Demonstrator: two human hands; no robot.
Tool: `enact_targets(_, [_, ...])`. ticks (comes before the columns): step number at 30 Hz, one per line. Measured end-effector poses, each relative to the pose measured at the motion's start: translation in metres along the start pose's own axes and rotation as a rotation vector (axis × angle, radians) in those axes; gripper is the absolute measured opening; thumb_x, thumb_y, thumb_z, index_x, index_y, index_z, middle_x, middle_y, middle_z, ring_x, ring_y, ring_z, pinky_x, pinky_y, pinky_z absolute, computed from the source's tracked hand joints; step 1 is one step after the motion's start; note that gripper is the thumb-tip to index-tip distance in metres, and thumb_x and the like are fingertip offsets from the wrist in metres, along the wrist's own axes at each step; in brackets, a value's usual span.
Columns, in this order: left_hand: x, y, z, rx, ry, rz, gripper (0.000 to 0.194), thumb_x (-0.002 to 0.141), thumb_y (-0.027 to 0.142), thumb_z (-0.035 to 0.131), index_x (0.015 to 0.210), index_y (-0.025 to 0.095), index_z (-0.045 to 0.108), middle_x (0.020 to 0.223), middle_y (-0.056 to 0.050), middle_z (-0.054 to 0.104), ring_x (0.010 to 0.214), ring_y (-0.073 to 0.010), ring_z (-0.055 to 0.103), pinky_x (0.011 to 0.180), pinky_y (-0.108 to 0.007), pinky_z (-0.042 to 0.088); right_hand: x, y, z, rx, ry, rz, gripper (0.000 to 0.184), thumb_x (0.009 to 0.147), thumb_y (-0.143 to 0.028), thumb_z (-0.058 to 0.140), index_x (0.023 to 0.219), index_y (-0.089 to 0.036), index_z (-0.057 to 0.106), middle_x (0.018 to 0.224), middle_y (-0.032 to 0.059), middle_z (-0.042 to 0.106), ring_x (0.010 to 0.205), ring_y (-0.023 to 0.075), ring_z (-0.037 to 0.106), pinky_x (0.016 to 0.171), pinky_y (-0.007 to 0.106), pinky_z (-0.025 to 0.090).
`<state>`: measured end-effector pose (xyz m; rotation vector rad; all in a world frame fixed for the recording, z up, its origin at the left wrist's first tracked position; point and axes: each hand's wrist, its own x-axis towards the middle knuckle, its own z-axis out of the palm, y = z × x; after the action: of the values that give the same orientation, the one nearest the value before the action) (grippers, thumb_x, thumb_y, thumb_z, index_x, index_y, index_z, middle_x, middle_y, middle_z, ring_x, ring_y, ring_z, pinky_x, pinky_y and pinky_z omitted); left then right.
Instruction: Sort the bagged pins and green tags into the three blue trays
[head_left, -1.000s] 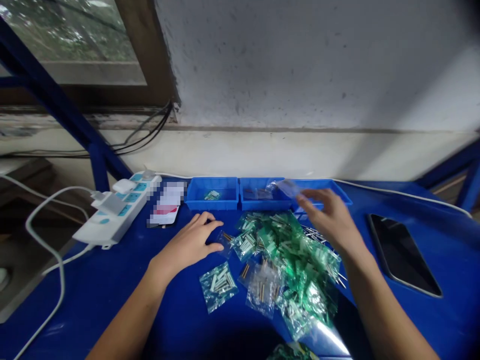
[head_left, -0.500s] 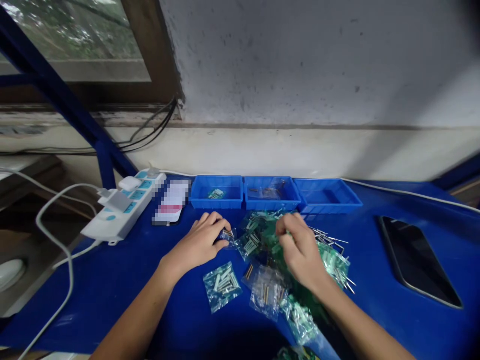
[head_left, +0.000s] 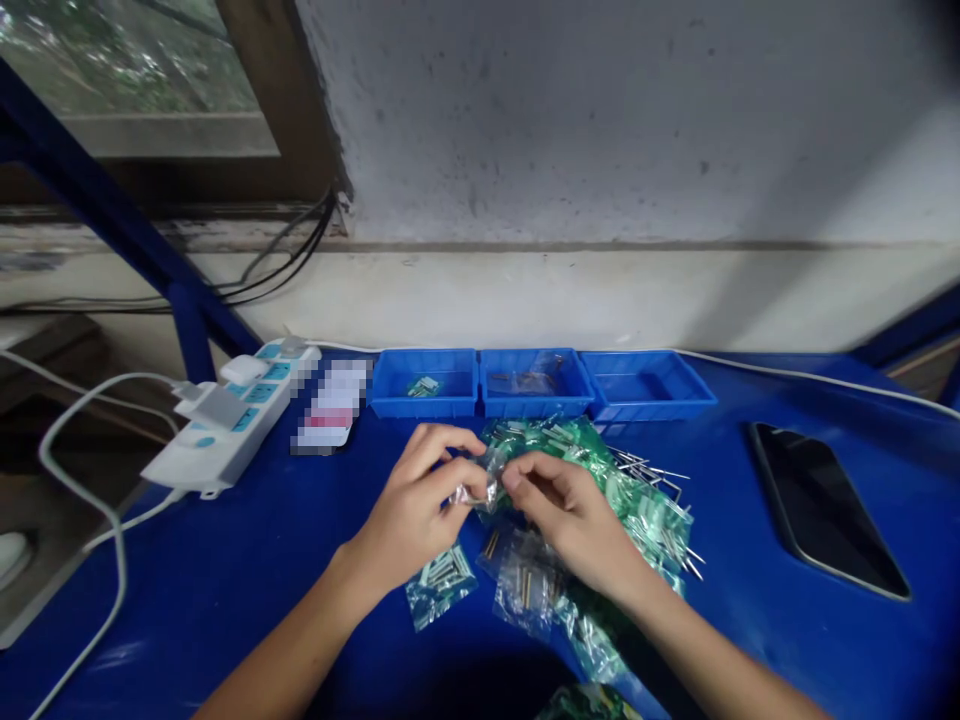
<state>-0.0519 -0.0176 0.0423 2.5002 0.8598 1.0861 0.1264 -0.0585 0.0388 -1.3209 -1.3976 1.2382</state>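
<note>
My left hand [head_left: 416, 500] holds a small clear plastic bag [head_left: 491, 482] between thumb and fingers, just above the table. My right hand [head_left: 581, 520] is closed, its thumb and fingertips pinching at the right edge of the same bag. What the bag contains is hard to make out. Behind and right of the hands lies a heap of green-tinted bags [head_left: 570, 440] of pale and metal pieces. Clear bags with brass-coloured pins [head_left: 525, 590] lie below my right hand. A separate green-tinted bag of pale rods [head_left: 442, 585] lies below my left hand.
Three blue bins stand along the wall: the left bin [head_left: 424, 408] and middle bin [head_left: 536, 408] hold small bags. The right bin [head_left: 652, 412] is beside them. Loose metal rods [head_left: 649, 470], a dark phone [head_left: 825, 510], a blurred-out phone [head_left: 330, 405] and a power strip [head_left: 225, 425] share the table.
My left hand has lifted the small clear bag and moved slightly right. My right hand has come left from over the heap to meet it. The view has shifted slightly.
</note>
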Motion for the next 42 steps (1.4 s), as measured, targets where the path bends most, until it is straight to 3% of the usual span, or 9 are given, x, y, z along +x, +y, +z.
enact_targets(9, [-0.004,-0.002,0.006,-0.073,-0.038,0.048,0.027,0.082,0.001,0.048,0.069,0.021,0.062,0.117,-0.002,0.042,0.105,-0.0189,0.045,0.083,-0.033,0.042,0.001,0.000,-0.004,0.233,-0.068,-0.081,0.019,0.081,-0.035,0.059,0.074,-0.018,0.053,0.062,-0.0046,0.041,0.055,0.0077,0.037,0.051,0.021,0.032])
enact_targets(16, [0.001,-0.004,0.003,-0.236,-0.225,-0.228,0.017,0.090,0.018,0.044,0.094,0.021,0.061,0.089,-0.003,0.051,0.079,-0.0142,0.051,0.069,-0.027,0.043,-0.006,-0.002,-0.011,-0.350,0.359,-0.499,0.004,0.085,-0.018,0.052,0.081,-0.019,0.052,0.068,-0.0017,0.051,0.056,0.0098,0.044,0.053,0.024,0.036])
enact_targets(22, [0.001,-0.004,0.003,-0.554,-0.259,-0.396,0.042,0.095,0.043,0.025,0.089,0.017,0.058,0.074,-0.002,0.055,0.065,-0.0129,0.049,0.058,-0.024,0.040,-0.009,-0.001,-0.006,-0.527,0.216,-0.800,0.017,0.083,-0.005,0.049,0.094,-0.018,0.055,0.092,0.0065,0.057,0.086,0.0151,0.055,0.072,0.028,0.047])
enact_targets(25, [0.000,-0.003,0.005,-0.398,-0.147,-0.391,0.027,0.094,0.034,0.039,0.085,0.017,0.058,0.074,-0.001,0.057,0.067,-0.0123,0.052,0.061,-0.024,0.042,-0.009,-0.002,-0.002,-0.500,0.180,-0.736,0.013,0.084,-0.010,0.050,0.093,-0.017,0.057,0.094,0.0070,0.057,0.091,0.0160,0.054,0.076,0.030,0.047])
enact_targets(29, [0.000,-0.005,0.007,-0.110,-0.005,-0.142,0.013,0.090,0.017,0.047,0.089,0.017,0.061,0.083,-0.002,0.060,0.078,-0.0127,0.057,0.071,-0.024,0.045,-0.007,-0.005,-0.004,-0.283,0.129,-0.384,0.013,0.085,-0.029,0.052,0.087,-0.019,0.060,0.083,0.0028,0.058,0.079,0.0151,0.055,0.070,0.030,0.044])
enact_targets(33, [-0.003,-0.009,0.010,0.022,0.012,0.063,0.019,0.087,0.011,0.050,0.100,0.018,0.062,0.091,-0.005,0.058,0.083,-0.0142,0.056,0.073,-0.026,0.047,-0.001,-0.006,-0.008,0.016,0.057,-0.019,0.036,0.088,-0.044,0.043,0.067,-0.018,0.056,0.064,-0.0012,0.053,0.060,0.0115,0.048,0.058,0.025,0.037])
enact_targets(36, [-0.004,-0.009,0.012,0.112,0.012,0.116,0.025,0.085,0.009,0.053,0.105,0.021,0.062,0.095,-0.005,0.057,0.085,-0.0155,0.053,0.073,-0.029,0.047,0.003,-0.005,-0.008,0.123,0.055,0.103,0.031,0.083,-0.039,0.051,0.060,-0.017,0.052,0.058,-0.0026,0.048,0.056,0.0099,0.044,0.055,0.024,0.033])
enact_targets(39, [-0.004,-0.007,0.013,0.129,0.059,0.083,0.027,0.084,0.009,0.056,0.106,0.023,0.061,0.099,-0.005,0.057,0.089,-0.0165,0.053,0.077,-0.032,0.046,0.006,-0.006,-0.012,0.180,0.143,0.133,0.018,0.077,-0.027,0.055,0.062,-0.016,0.054,0.057,-0.0028,0.048,0.054,0.0093,0.044,0.053,0.023,0.033])
enact_targets(42, [-0.003,-0.002,0.015,0.079,0.092,-0.021,0.023,0.084,0.013,0.056,0.106,0.020,0.059,0.098,-0.006,0.057,0.094,-0.0181,0.053,0.083,-0.035,0.044,0.002,-0.014,-0.030,0.133,0.549,-0.148,0.010,0.077,-0.025,0.056,0.072,-0.018,0.060,0.058,-0.0025,0.050,0.052,0.0100,0.045,0.050,0.024,0.035])
